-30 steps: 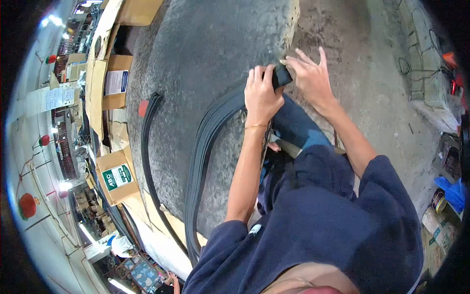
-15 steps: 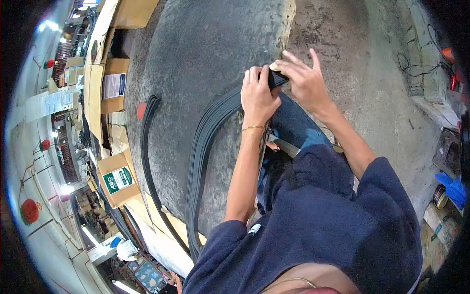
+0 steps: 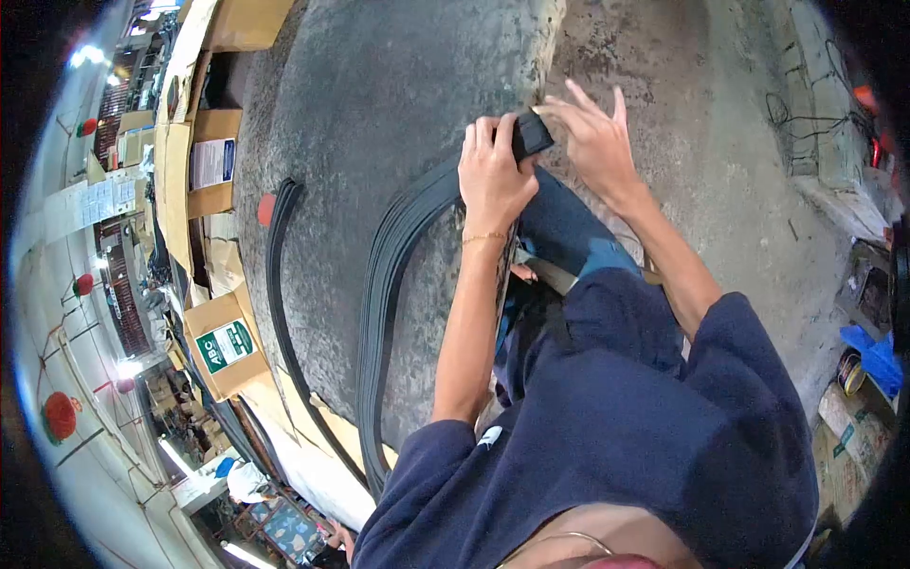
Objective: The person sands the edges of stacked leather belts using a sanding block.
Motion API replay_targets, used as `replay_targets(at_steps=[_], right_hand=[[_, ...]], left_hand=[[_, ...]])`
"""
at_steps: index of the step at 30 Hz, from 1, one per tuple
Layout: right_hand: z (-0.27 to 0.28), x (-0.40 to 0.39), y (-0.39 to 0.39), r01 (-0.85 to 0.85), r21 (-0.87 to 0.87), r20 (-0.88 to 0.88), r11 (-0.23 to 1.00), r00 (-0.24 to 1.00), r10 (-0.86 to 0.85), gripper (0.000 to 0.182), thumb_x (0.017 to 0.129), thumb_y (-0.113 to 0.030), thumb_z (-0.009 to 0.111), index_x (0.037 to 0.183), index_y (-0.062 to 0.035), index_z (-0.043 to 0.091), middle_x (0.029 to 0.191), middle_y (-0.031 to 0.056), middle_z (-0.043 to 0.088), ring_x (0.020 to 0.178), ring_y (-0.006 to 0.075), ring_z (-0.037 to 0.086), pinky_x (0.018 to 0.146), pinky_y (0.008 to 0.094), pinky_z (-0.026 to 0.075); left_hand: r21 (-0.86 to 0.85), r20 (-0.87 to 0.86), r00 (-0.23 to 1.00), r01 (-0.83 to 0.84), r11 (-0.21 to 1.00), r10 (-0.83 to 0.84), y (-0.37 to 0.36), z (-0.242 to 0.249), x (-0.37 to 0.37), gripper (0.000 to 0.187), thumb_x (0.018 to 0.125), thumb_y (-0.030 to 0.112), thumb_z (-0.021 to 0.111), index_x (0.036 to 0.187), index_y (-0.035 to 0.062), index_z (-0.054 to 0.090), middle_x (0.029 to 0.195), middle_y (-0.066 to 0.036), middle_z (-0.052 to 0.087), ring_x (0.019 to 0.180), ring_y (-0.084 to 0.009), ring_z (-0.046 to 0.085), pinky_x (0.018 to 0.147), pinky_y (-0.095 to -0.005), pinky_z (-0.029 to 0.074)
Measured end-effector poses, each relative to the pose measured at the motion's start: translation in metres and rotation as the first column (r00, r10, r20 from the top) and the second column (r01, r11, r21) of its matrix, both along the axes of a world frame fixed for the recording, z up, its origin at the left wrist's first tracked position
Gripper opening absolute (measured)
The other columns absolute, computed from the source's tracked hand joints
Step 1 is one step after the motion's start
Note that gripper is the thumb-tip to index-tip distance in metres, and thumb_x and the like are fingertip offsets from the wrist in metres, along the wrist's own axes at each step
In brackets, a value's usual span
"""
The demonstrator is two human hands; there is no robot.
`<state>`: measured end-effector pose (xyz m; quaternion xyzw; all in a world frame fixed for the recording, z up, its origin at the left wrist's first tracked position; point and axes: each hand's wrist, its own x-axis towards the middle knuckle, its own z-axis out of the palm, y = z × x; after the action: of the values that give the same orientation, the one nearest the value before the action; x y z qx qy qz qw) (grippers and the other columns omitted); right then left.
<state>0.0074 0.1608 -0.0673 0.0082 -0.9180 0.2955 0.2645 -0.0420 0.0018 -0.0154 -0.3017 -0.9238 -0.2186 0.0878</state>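
Lying between strip bundle (image 3: 379,275) and carton (image 3: 227,347) is a thinner bundle (image 3: 276,284).

Seen through the head camera I run from afar, the left hand (image 3: 498,175) grips a bundle of long black strips (image 3: 384,256) near its end, at the edge of a scuffed dark worktop (image 3: 408,76). The right hand (image 3: 602,152) is poised at that end, outer fingers spread; whether its fingertips touch the strips, I cannot tell. To the left, a thinner black bundle (image 3: 278,261) curves past a cardboard box (image 3: 251,370) with a green-and-white label (image 3: 226,346).
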Motion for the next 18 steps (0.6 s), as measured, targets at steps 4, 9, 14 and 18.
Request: replay_targets(at_steps=[4, 9, 14, 18], right_hand=[[0.006, 0.009, -0.010, 0.003, -0.034, -0.022, 0.999, 1.000, -0.004, 0.034, 0.095, -0.006, 0.053, 0.122, -0.0159, 0.071, 0.127, 0.0019, 0.072, 0.138, 0.0233, 0.055, 0.118, 0.0739, 0.017], [0.018, 0.013, -0.008, -0.017, 0.027, -0.056, 0.999, 0.998, 0.019, 0.030, 0.095, -0.006, 0.056, 0.118, -0.0166, 0.072, 0.123, -0.0002, 0.074, 0.136, 0.0233, 0.056, 0.117, 0.0736, 0.018], [0.008, 0.013, -0.010, 0.088, -0.009, -0.002, 0.996, 0.996, -0.088, 0.031, 0.094, -0.008, 0.059, 0.120, -0.0175, 0.071, 0.124, -0.0001, 0.073, 0.137, 0.0240, 0.056, 0.116, 0.0733, 0.020], [0.010, 0.024, -0.009, 0.079, -0.006, 0.023, 0.997, 0.997, -0.078, 0.033, 0.093, -0.005, 0.058, 0.121, -0.0165, 0.070, 0.128, 0.0011, 0.072, 0.137, 0.0246, 0.056, 0.115, 0.0733, 0.020]], left_hand=[[-0.013, 0.021, 1.000, -0.003, 1.000, 0.003, 0.000, -0.001, 0.001, 0.058, 0.069, 0.011, 0.083, 0.123, 0.0041, 0.063, 0.110, -0.012, 0.059, 0.106, -0.0353, 0.057, 0.091, -0.0445, 0.050], [-0.030, 0.013, 1.000, -0.002, 1.000, 0.003, -0.001, -0.001, 0.001, 0.058, 0.069, 0.011, 0.083, 0.123, 0.0039, 0.062, 0.109, -0.012, 0.059, 0.106, -0.0351, 0.057, 0.091, -0.0443, 0.049], [-0.013, -0.006, 1.000, 0.014, 1.000, -0.014, -0.002, 0.000, 0.002, 0.058, 0.069, 0.011, 0.083, 0.123, 0.0040, 0.062, 0.109, -0.013, 0.058, 0.106, -0.0355, 0.057, 0.090, -0.0446, 0.049], [0.002, -0.006, 1.000, 0.015, 1.000, -0.015, -0.002, -0.001, 0.001, 0.058, 0.068, 0.010, 0.082, 0.122, 0.0043, 0.062, 0.107, -0.013, 0.058, 0.105, -0.0357, 0.057, 0.090, -0.0442, 0.049]])
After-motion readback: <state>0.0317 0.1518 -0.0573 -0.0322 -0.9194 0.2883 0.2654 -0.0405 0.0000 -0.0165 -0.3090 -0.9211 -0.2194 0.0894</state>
